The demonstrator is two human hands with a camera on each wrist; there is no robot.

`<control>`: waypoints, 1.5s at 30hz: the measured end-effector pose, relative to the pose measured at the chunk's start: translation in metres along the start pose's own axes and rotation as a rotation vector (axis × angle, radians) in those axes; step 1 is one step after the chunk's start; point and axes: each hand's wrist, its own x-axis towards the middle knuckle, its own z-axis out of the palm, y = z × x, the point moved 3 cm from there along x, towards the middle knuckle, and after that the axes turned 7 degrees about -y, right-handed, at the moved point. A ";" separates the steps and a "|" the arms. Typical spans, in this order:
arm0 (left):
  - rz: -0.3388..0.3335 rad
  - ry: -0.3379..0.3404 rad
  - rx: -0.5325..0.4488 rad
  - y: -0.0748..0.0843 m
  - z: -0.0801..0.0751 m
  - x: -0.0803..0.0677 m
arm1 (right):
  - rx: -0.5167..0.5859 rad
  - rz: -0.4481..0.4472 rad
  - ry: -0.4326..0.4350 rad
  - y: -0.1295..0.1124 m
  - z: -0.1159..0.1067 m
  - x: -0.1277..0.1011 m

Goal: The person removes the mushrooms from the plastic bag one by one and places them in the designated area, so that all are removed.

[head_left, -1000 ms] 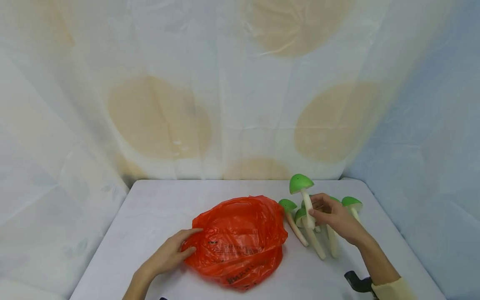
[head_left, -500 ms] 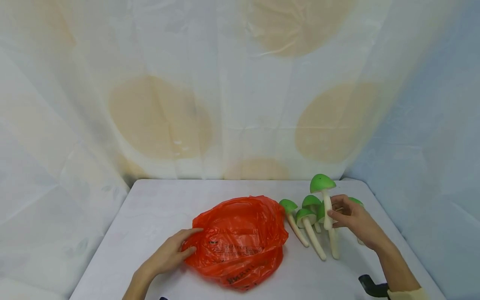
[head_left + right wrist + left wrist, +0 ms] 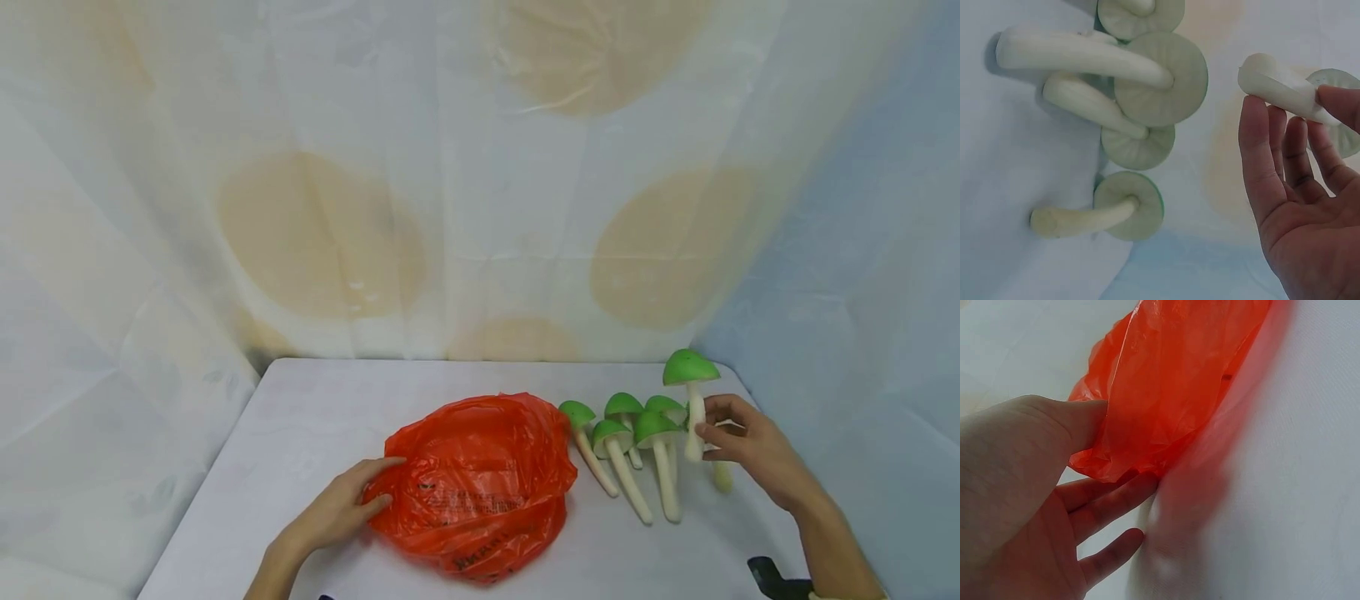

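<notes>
A crumpled red plastic bag (image 3: 480,483) with dark print lies mid-table. At its left edge my left hand (image 3: 330,510) holds the film between thumb and fingers; in the left wrist view the thumb tip goes behind the film (image 3: 1166,381) and is hidden. My right hand (image 3: 761,454) pinches the pale stem of a green-capped toy mushroom (image 3: 691,368), cap up, raised above the table. In the right wrist view the thumb and fingertips press on opposite sides of the stem (image 3: 1282,87). Several similar mushrooms (image 3: 622,467) lie right of the bag.
One mushroom (image 3: 722,477) lies under the right hand, mostly covered by it. The white table (image 3: 322,400) backs onto a pale hanging sheet (image 3: 487,167) with tan spots. A bluish sheet (image 3: 862,375) closes the right side. Part of a black wrist mount (image 3: 780,577) shows below the right arm.
My right hand has carried the mushroom rightward, from above the left part of the group to its right end, uncovering the mushrooms behind. The left hand and the bag stay put.
</notes>
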 end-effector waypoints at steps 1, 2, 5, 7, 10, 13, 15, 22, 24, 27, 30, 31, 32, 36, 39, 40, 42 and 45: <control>0.004 0.002 0.002 0.000 0.000 0.000 | -0.011 0.009 0.003 0.001 -0.002 -0.001; 0.006 0.005 0.004 0.000 0.000 0.000 | -0.022 0.019 0.005 0.003 -0.004 -0.002; 0.009 0.011 0.008 -0.001 0.000 0.000 | -0.036 0.061 0.009 0.005 -0.008 -0.004; 0.010 0.013 0.009 -0.001 0.000 0.000 | -0.037 0.087 0.010 0.007 -0.010 -0.005; 0.010 0.012 0.008 -0.002 0.000 0.000 | -0.034 0.131 0.008 0.012 -0.013 -0.008; 0.007 0.009 0.004 -0.001 0.000 0.000 | -0.037 0.166 0.003 0.018 -0.014 -0.011; 0.005 0.009 0.003 -0.001 0.000 0.000 | -0.031 0.179 0.001 0.022 -0.015 -0.013; 0.001 0.008 -0.003 -0.001 -0.001 0.000 | -0.032 0.225 -0.031 0.040 -0.019 -0.019; 0.000 0.007 -0.004 -0.001 0.000 0.000 | -0.044 0.262 -0.053 0.047 -0.019 -0.019; 0.000 0.005 -0.009 -0.002 0.000 0.000 | -0.050 0.323 -0.090 0.056 -0.019 -0.019; -0.003 0.007 -0.008 -0.003 0.001 0.001 | -0.024 0.372 -0.123 0.060 -0.018 -0.020; -0.001 0.007 -0.005 -0.004 0.001 0.001 | -0.021 0.389 -0.130 0.061 -0.018 -0.020; -0.003 0.007 -0.004 -0.004 0.001 0.001 | -0.018 0.404 -0.137 0.062 -0.017 -0.020; 0.000 0.006 -0.003 -0.004 0.001 0.000 | -0.015 0.450 -0.150 0.069 -0.016 -0.019; 0.001 0.001 -0.010 -0.003 0.000 0.000 | -0.011 0.456 -0.161 0.074 -0.014 -0.019; 0.001 -0.001 -0.010 -0.002 0.000 0.000 | -0.008 0.461 -0.161 0.075 -0.014 -0.018; 0.000 -0.005 -0.011 -0.002 0.000 0.000 | -0.009 0.461 -0.172 0.078 -0.013 -0.018; -0.005 -0.012 -0.014 -0.001 0.000 0.000 | -0.015 0.475 -0.178 0.083 -0.011 -0.017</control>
